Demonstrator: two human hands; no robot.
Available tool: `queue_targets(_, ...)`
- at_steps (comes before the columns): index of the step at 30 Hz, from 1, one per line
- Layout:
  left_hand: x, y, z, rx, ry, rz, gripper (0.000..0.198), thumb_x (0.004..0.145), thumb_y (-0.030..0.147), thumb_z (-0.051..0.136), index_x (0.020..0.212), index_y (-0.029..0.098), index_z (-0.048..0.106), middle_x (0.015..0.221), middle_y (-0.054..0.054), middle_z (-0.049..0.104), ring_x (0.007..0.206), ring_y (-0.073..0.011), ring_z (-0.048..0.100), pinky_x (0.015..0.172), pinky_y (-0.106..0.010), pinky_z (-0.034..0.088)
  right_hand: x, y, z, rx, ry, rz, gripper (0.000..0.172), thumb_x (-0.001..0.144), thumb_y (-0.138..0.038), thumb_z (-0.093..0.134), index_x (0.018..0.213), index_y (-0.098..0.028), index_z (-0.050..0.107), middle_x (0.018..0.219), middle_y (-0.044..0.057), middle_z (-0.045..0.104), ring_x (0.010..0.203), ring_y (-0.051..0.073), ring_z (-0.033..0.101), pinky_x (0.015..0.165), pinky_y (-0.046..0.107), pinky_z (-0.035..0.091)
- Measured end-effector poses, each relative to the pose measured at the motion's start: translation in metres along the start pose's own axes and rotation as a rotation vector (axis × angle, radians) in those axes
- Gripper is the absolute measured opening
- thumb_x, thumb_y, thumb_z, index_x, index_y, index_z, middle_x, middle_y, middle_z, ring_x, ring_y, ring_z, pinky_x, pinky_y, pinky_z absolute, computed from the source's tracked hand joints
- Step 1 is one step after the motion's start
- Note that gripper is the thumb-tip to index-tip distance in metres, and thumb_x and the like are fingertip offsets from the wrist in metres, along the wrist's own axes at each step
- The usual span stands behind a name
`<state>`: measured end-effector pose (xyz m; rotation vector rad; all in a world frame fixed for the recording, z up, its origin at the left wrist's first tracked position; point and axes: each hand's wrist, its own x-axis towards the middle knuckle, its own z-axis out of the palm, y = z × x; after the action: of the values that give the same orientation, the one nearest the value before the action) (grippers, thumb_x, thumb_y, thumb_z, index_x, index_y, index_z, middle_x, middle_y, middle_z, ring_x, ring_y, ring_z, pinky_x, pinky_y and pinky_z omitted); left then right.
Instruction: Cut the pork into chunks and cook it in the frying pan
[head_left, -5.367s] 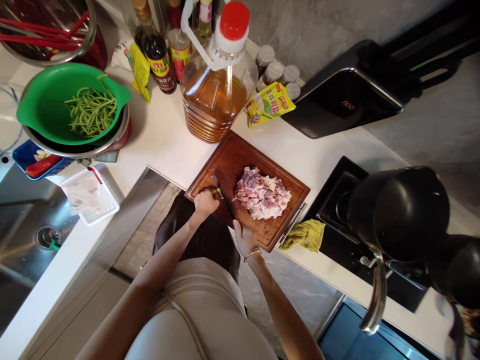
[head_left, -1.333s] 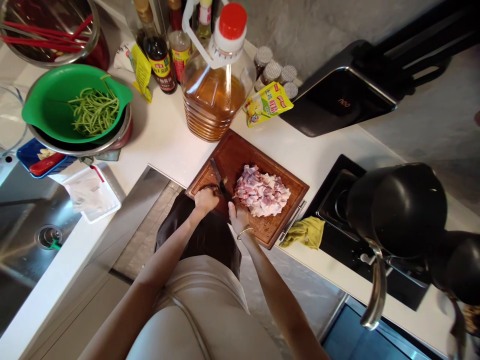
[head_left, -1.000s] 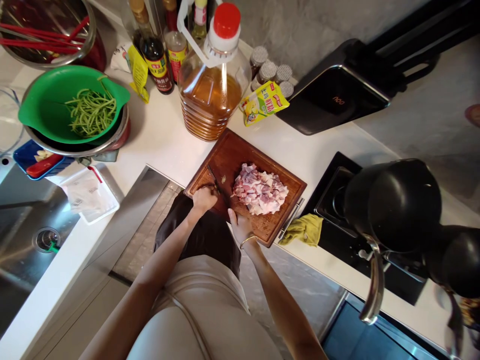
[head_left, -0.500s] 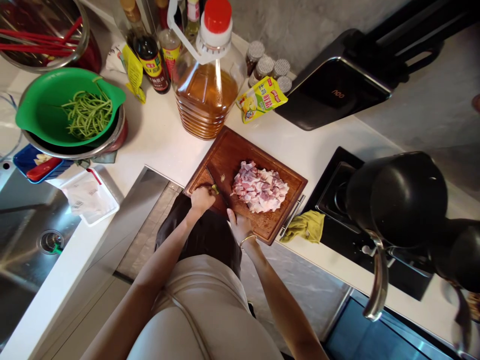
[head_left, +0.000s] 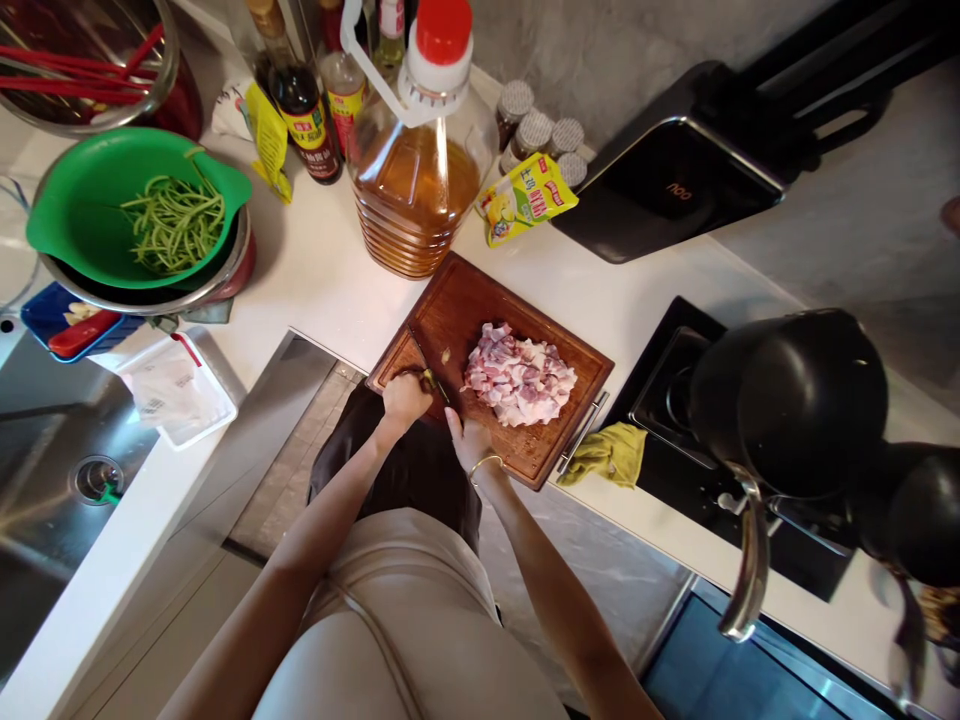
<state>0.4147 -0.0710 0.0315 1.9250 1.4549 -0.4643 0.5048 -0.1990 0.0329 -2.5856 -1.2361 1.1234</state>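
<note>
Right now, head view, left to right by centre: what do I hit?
Green colander → dark sauce bottle → left hand → right hand → pile of raw meat pieces → yellow cloth → large black pot.

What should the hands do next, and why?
I'd probably slice the yellowish piece: the left hand grips it over the board, the right hand holds the knife, and the blade sits right beside the piece. A pale bit lies nearby.
</note>
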Motion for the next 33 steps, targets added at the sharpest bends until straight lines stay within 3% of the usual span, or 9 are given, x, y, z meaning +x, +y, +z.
queue_targets(6, 0.001, -0.001, 0.001, -0.003, 0.012, 0.022, 0.032, 0.086, 0.027, 0.043, 0.099, 0.018, 0.071, 0.101, -0.012, 0.071, 0.097, -0.0236, 0.066, 0.087, -0.03, 0.049, 0.009, -0.006, 0.011, 0.03, 0.068, -0.023, 0.049, 0.098, -0.044, 0.03, 0.092, -0.017, 0.07, 0.089, 0.013, 0.072, 0.086, 0.024, 0.068, 0.076, 0.031, 0.048)
queue_targets(10, 0.001, -0.003, 0.003, 0.001, 0.01, 0.033, 0.032, 0.086, 0.029, 0.043, 0.098, 0.018, 0.071, 0.099, -0.013, 0.071, 0.096, -0.0248, 0.067, 0.086, -0.032, 0.049, 0.005, 0.0, 0.001, 0.057, 0.104, -0.066, 0.048, 0.098, -0.043, 0.029, 0.089, -0.019, 0.07, 0.088, 0.012, 0.072, 0.09, 0.024, 0.067, 0.079, 0.03, 0.048)
queue_targets(14, 0.0, -0.003, 0.002, -0.01, 0.014, 0.033, 0.032, 0.085, 0.027, 0.043, 0.1, 0.018, 0.07, 0.099, -0.013, 0.071, 0.096, -0.0258, 0.067, 0.085, -0.033, 0.05, -0.004, 0.005, -0.008, 0.037, 0.05, -0.078, 0.05, 0.097, -0.044, 0.03, 0.085, -0.018, 0.07, 0.086, 0.013, 0.072, 0.092, 0.025, 0.066, 0.081, 0.033, 0.048)
queue_targets(20, -0.001, -0.002, 0.002, -0.015, 0.02, 0.028, 0.031, 0.084, 0.025, 0.044, 0.098, 0.017, 0.071, 0.098, -0.013, 0.071, 0.095, -0.0261, 0.067, 0.085, -0.033, 0.05, -0.015, 0.007, -0.007, 0.055, 0.07, -0.075, 0.047, 0.097, -0.044, 0.031, 0.099, -0.018, 0.07, 0.09, 0.013, 0.072, 0.103, 0.026, 0.064, 0.088, 0.033, 0.046)
queue_targets(27, 0.001, -0.002, 0.005, 0.006, 0.018, 0.023, 0.029, 0.083, 0.025, 0.046, 0.096, 0.016, 0.071, 0.097, -0.014, 0.071, 0.093, -0.0264, 0.067, 0.083, -0.033, 0.051, -0.005, -0.002, -0.01, -0.018, -0.084, 0.004, 0.059, 0.097, -0.05, 0.024, 0.092, -0.015, 0.071, 0.09, 0.015, 0.072, 0.09, 0.026, 0.068, 0.076, 0.031, 0.047)
queue_targets(33, 0.004, -0.004, 0.007, 0.007, 0.033, 0.056, 0.027, 0.081, 0.025, 0.05, 0.095, 0.015, 0.071, 0.094, -0.015, 0.071, 0.091, -0.0263, 0.068, 0.081, -0.031, 0.05, 0.013, -0.003, 0.008, 0.024, -0.031, 0.009, 0.057, 0.098, -0.05, 0.024, 0.087, -0.017, 0.07, 0.086, 0.013, 0.072, 0.086, 0.023, 0.068, 0.071, 0.028, 0.045)
